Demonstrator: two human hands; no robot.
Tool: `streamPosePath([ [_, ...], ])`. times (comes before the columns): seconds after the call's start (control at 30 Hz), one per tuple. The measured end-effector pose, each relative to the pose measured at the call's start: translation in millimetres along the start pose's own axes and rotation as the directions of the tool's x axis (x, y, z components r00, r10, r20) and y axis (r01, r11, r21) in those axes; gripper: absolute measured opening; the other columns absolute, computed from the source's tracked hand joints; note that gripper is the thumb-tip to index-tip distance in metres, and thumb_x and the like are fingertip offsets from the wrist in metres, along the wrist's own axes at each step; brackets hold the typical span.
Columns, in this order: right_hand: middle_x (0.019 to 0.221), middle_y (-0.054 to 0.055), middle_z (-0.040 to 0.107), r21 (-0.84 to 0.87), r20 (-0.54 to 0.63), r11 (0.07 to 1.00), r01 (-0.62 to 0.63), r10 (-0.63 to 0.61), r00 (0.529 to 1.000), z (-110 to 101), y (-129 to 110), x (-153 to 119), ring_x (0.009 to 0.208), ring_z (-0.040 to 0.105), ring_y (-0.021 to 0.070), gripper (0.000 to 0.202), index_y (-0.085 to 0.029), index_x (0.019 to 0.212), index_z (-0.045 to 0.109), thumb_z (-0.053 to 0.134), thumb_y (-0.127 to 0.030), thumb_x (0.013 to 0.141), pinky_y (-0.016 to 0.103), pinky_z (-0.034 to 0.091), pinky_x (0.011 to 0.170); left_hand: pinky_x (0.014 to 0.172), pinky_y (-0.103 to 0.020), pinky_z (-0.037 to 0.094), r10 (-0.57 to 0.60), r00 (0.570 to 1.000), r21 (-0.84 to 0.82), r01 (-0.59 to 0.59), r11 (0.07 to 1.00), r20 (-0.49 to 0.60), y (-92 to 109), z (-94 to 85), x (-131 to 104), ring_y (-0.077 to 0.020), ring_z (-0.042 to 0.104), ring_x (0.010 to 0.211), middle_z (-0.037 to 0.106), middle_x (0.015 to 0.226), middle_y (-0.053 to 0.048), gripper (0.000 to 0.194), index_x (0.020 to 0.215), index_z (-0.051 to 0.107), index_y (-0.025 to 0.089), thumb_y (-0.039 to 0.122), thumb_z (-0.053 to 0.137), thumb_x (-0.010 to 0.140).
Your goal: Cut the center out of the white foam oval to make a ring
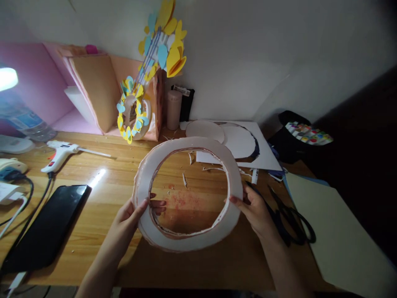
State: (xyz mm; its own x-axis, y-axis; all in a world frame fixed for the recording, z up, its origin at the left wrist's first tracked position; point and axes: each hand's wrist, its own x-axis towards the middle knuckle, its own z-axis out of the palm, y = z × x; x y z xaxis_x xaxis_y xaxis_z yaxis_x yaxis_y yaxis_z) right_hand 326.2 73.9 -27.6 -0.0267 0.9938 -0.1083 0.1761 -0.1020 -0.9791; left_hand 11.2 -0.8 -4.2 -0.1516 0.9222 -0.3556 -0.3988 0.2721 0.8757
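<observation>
A large white ring (189,244) with rough, brownish edges is held up over the wooden table, tilted toward the camera. My left hand (132,215) grips its left side, thumb on the front face and fingers passing through the opening behind. On the right side, my right hand (252,207) pinches the rim between thumb and fingers. Through the ring's opening, small white scraps (185,180) and a reddish stain show on the tabletop. Black-handled scissors (291,219) lie just right of my right hand.
At the left are a glue gun (62,155), a black phone (49,225), plugs and a bottle (29,124). Behind stand a yellow-and-blue paper decoration (132,111) and a pink cylinder (174,109). White cut sheets (263,149), a marker holder (288,145) and pale board (344,231) are right.
</observation>
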Motion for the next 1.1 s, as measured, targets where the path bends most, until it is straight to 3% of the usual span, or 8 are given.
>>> streamPosePath([
  [0.43, 0.086, 0.005, 0.072, 0.037, -0.014, 0.998, -0.049, 0.049, 0.999, 0.6, 1.2, -1.1, 0.074, 0.069, 0.0237, 0.059, -0.021, 0.115, 0.059, 0.079, -0.047, 0.066, 0.032, 0.054, 0.066, 0.074, -0.03, 0.057, -0.001, 1.0, -0.024, 0.002, 1.0, 0.025, -2.6, -2.0, -3.4, -0.0234, 0.072, 0.081, 0.076, 0.093, -0.013, 0.037, 0.102, 0.065, 0.014, 0.039, 0.071, 0.076],
  [0.8, 0.082, 0.003, 0.07, 0.011, -0.003, 1.0, -0.02, 0.02, 1.0, -0.3, 3.3, -2.4, 0.074, 0.068, 0.0207, 0.043, -0.021, 0.103, 0.064, 0.077, -0.045, 0.07, 0.027, 0.051, 0.063, 0.075, -0.03, 0.056, 0.018, 1.0, 0.049, -0.018, 0.999, 0.001, -6.5, -3.9, -1.7, -0.0243, 0.072, 0.084, 0.076, 0.094, -0.013, 0.038, 0.106, 0.063, 0.013, 0.039, 0.069, 0.079],
  [1.1, 0.078, 0.004, 0.073, 0.024, 0.021, 0.998, -0.057, 0.057, 0.998, 5.8, -5.9, -3.9, 0.072, 0.069, 0.0235, 0.046, -0.021, 0.104, 0.061, 0.076, -0.048, 0.069, 0.032, 0.054, 0.065, 0.077, -0.034, 0.057, 0.002, 1.0, 0.018, -0.002, 1.0, -0.011, -4.0, -0.9, -1.4, -0.0277, 0.072, 0.088, 0.075, 0.094, -0.014, 0.038, 0.102, 0.064, 0.012, 0.04, 0.07, 0.078],
])
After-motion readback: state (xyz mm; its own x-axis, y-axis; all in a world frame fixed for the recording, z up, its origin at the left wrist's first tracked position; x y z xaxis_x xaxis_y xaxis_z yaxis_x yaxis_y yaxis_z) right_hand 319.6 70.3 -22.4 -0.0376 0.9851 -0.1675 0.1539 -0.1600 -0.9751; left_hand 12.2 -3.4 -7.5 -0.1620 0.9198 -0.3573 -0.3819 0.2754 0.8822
